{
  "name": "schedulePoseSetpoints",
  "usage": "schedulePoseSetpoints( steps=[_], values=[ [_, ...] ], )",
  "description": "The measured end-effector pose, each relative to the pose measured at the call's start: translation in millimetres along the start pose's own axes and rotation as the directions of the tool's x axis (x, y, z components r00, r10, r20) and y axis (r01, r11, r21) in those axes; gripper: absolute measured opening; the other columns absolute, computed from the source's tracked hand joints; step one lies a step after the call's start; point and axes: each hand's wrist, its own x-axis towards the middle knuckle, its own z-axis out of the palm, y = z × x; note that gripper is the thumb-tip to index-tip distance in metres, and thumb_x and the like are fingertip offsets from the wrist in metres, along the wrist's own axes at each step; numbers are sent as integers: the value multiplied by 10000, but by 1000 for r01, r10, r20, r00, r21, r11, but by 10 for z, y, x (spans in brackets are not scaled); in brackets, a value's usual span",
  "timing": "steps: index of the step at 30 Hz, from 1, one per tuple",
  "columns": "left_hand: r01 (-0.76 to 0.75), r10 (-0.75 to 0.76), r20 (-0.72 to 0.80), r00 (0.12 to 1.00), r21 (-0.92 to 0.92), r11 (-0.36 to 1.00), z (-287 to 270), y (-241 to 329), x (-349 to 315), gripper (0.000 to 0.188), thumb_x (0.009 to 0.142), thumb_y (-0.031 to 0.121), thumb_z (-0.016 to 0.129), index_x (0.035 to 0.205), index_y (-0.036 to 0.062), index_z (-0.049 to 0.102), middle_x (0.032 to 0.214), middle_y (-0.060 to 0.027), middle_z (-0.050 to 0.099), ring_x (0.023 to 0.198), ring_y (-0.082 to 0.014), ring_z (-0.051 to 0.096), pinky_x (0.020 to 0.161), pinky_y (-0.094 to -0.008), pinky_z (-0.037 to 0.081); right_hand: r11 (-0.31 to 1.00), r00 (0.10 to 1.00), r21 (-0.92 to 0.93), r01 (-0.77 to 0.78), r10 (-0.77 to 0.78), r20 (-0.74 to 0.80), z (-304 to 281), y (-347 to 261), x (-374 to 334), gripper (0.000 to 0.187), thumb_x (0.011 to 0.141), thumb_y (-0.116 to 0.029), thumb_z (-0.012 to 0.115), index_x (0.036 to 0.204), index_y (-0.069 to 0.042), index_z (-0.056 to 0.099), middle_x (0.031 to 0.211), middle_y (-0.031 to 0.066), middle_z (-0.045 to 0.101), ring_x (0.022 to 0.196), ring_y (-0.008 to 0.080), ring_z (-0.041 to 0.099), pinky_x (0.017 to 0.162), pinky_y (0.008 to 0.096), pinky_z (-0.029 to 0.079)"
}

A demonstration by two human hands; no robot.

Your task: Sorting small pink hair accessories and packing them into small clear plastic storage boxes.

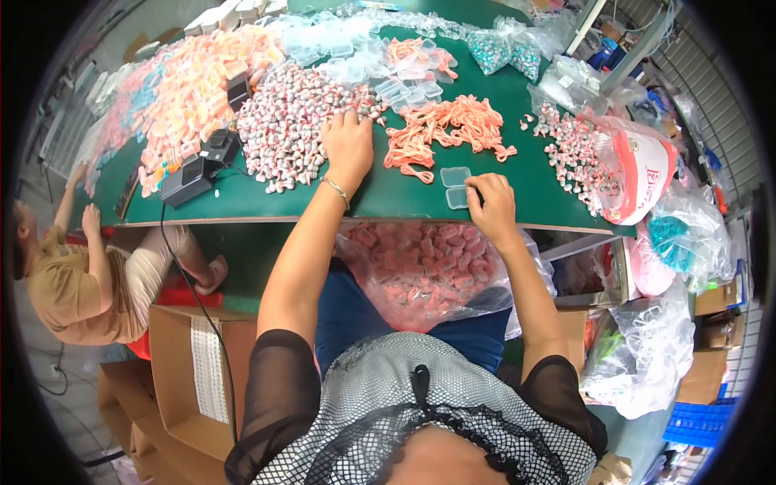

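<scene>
My left hand (348, 144) reaches to the right edge of a large heap of small pink, white and grey rounded pieces (283, 121). Its fingers are bent and close together over the heap; the fingertips and anything in them are hidden. A small clear plastic case (455, 178) lies opened out flat on the green table (388, 202). At its lower right corner, my right hand (492, 200) pinches the rim between thumb and fingers. Bundles of looped orange cord (449, 129) lie just beyond the case.
More clear cases (408, 90) and peach-coloured packs (202, 89) cover the back and left. A dark grey device (190, 179) with a cable sits left. Loose pieces spill from a bag (643, 170) at right. Below the edge hangs a bag of pink cases (420, 263). Another person (77, 275) sits left.
</scene>
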Motion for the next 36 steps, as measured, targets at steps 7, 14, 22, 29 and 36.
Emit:
schedulePoseSetpoints(
  steps=[7,14,22,29,36],
  values=[
    [-149,149,8,989,20,989,122,-56,105,106,809,187,591,780,129,675,945,-43,601,916,-228,575,771,-423,415,998,999,62,-21,22,-23,-118,76,-46,137,807,-110,664,942,-89,672,926,69,621,955,277,581,807,402,446],
    [149,59,316,947,-593,791,-303,-31,-181,44,814,68,686,839,44,658,849,-88,623,754,-270,628,657,-402,482,963,961,-199,-181,131,-244,-546,1062,55,168,821,-99,638,984,-106,677,977,86,663,922,302,622,776,436,484],
    [251,-16,340,940,-660,708,-475,137,-486,88,791,16,705,877,34,714,914,-120,672,767,-280,678,676,-351,534,611,939,-719,-330,287,-187,-503,1706,347,193,899,-227,556,973,-177,727,971,60,694,1003,267,624,801,512,398],
    [280,-117,301,947,-586,760,-415,253,-563,280,764,0,717,1031,51,650,897,-75,683,624,-198,601,610,-319,502,910,951,-277,-307,284,-121,-560,1192,238,57,826,-132,646,870,-114,679,869,85,686,802,266,659,698,438,478],
    [538,-282,459,843,-725,430,-526,459,-623,210,785,26,718,993,33,691,875,-84,684,648,-167,599,614,-305,499,1000,991,22,-20,23,-133,-353,707,-160,103,764,-48,709,858,-56,668,865,91,669,815,289,636,737,392,511]
  ],
)
